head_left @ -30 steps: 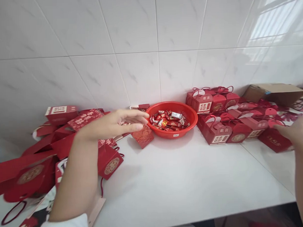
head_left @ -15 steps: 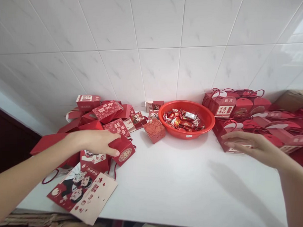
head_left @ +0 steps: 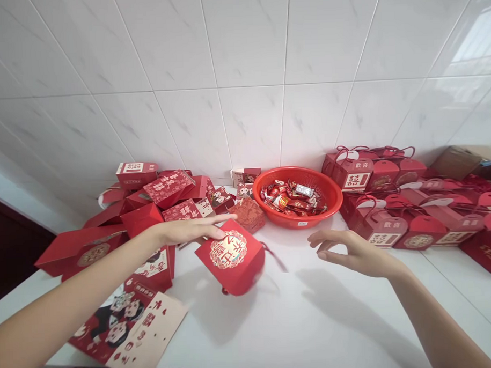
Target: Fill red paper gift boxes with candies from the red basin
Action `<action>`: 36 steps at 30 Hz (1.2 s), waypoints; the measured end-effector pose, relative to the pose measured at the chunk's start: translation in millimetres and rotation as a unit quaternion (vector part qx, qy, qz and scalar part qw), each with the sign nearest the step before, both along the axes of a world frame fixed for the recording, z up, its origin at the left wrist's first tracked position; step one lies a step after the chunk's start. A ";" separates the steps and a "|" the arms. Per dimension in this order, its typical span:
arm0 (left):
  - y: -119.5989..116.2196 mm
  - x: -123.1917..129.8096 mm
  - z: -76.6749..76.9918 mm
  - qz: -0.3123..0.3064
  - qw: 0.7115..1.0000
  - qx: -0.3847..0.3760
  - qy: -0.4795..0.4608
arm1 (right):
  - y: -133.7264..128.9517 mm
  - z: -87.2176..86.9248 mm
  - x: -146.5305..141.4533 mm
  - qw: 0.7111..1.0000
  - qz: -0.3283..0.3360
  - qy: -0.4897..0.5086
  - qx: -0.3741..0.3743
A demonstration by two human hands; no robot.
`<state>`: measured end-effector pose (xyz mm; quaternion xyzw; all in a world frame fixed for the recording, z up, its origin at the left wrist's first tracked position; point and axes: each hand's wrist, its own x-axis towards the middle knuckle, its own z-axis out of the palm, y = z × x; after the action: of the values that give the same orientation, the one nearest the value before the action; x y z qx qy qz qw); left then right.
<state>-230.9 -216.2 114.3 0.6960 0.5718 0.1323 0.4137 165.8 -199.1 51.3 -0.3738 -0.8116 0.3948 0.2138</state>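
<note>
My left hand (head_left: pixel 194 230) grips a red box (head_left: pixel 232 254) by its upper edge, with the thumb on its round printed face. The box hangs tilted above the white table, its cord trailing to the right. My right hand (head_left: pixel 348 250) hovers over the table to the right of that box, fingers apart and slightly curled, holding nothing. Behind and between the hands stands a red plastic basket (head_left: pixel 299 223) with wrapped candies (head_left: pixel 296 197) inside. A patterned red box (head_left: pixel 250 213) touches or nearly touches the basket's left side.
Red boxes (head_left: pixel 169 188) lie heaped on the left, with a flat printed card (head_left: pixel 149 327) at the front. Rows of closed handled boxes (head_left: pixel 384 227) fill the right side. A cardboard box (head_left: pixel 456 160) stands at the far right, and a tiled wall rises behind the table.
The red box has come off the left pile with my left hand, moving right and turning its printed face up. My right hand has moved left, away from the rows of boxes.
</note>
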 end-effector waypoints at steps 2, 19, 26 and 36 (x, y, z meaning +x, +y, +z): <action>2.9 16.9 -7.0 -0.007 0.981 -0.139 -0.137 | -3.8 -1.1 -6.8 1.000 0.012 0.019 -0.015; 26.0 145.7 -94.9 0.012 0.930 -0.181 -0.320 | -19.8 -25.5 -31.1 0.971 -0.122 0.128 -0.157; 34.1 144.2 -83.8 0.023 0.985 0.050 -0.163 | -12.5 -38.2 -33.9 0.974 -0.166 0.124 -0.087; -0.2 167.8 -48.9 -0.114 0.945 0.265 0.151 | -1.3 -42.3 -42.1 0.977 -0.159 0.135 -0.052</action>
<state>-63.1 -216.4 65.4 0.8531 0.4885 0.1238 0.1353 123.8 -200.5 9.0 -0.4518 -0.6838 0.4439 0.3622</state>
